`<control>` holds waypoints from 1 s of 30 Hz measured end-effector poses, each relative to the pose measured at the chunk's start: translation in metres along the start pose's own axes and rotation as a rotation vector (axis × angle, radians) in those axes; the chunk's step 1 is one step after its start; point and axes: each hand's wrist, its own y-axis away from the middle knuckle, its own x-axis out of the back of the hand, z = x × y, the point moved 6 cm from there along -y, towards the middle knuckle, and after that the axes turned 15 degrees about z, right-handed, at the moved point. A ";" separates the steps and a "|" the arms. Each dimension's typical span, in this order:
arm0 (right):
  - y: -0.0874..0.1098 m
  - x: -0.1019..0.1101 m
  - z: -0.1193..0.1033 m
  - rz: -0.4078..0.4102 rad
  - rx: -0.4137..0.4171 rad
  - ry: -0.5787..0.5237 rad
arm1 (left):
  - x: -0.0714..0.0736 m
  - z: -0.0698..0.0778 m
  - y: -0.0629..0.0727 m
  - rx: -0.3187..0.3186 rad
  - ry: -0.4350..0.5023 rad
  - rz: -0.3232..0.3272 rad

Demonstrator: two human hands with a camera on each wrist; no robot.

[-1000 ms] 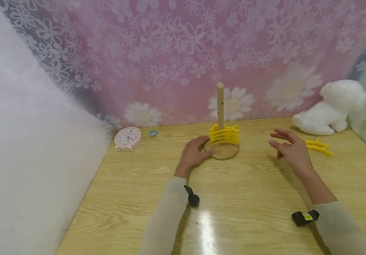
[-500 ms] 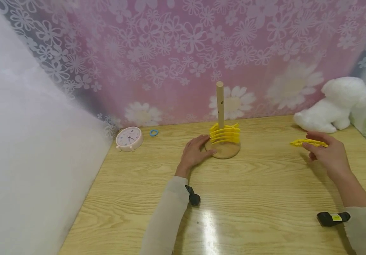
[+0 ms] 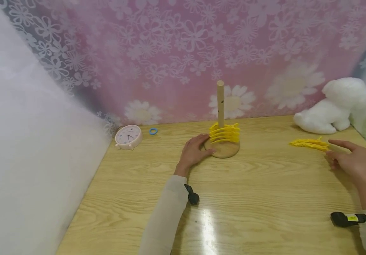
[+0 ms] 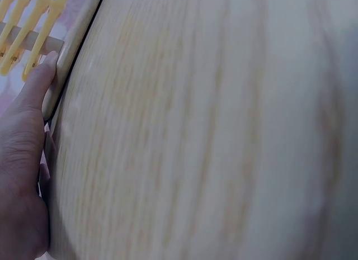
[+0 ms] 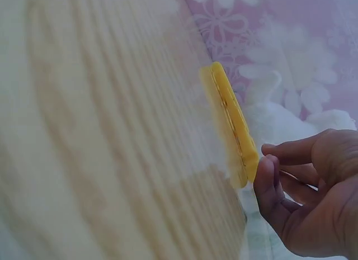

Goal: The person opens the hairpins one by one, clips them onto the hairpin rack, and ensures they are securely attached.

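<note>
A round wooden base (image 3: 226,150) carries an upright wooden pole (image 3: 220,104). Low on that pole sit several yellow plastic clips (image 3: 229,135), stacked one above another. My left hand (image 3: 193,153) grips the base's left rim, thumb along its front; in the left wrist view the thumb (image 4: 40,81) lies against the rim. On the table to the right lies a long yellow clip (image 3: 308,143). My right hand (image 3: 355,159) is at its right end, with loosely bent fingers. In the right wrist view, index and thumb tips are right beside the clip's near end (image 5: 246,165).
A white plush dog (image 3: 332,106) sits at the back right, behind the loose clip. At the back left stand a pink alarm clock (image 3: 129,137) and a small blue ring (image 3: 153,131). A flowered curtain (image 3: 183,60) hangs behind the wooden table (image 3: 250,198).
My right hand has moved right, first passing over the loose clip and then to its right end. The left hand stays on the base.
</note>
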 end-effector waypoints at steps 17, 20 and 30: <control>0.005 -0.006 0.001 -0.060 0.168 0.134 | 0.001 0.002 0.000 -0.010 -0.014 0.001; 0.005 -0.008 0.000 -0.067 0.219 0.228 | 0.002 0.002 0.000 -0.020 -0.014 0.007; 0.009 -0.017 -0.005 -0.106 0.218 0.118 | 0.001 0.001 -0.001 -0.041 -0.037 -0.010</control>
